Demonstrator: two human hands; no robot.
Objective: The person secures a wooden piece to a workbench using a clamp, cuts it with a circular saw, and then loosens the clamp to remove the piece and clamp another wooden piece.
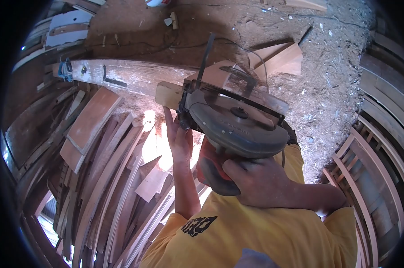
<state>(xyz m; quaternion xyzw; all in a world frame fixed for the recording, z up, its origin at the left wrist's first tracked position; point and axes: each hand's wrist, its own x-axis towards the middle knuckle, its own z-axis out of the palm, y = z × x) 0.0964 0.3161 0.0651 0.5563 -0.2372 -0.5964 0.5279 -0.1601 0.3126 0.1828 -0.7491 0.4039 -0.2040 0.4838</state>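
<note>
A circular saw (237, 127) with a dark blade housing and a red-and-black handle is held up in front of my yellow shirt, tilted on its side. My right hand (262, 181) is closed around its rear handle. At the front edge of the saw, my left hand (179, 138) has its fingers around the dark fittings near the base, with one finger stretched upward. That finger reaches a pale wooden block (168, 94) sticking out beside the saw's front; whether the block is fixed to the saw I cannot tell. A dark metal bar (206, 58) rises from the front fittings.
A long plank bench (144, 77) stands beyond the saw, with a black carpenter's square (115, 77) and a blue tool (65, 70) on it. Stacked boards (106, 178) fill the left. Curved wooden frames (367, 178) lean at right. Offcuts (278, 60) and a cable lie on the sawdust-covered floor.
</note>
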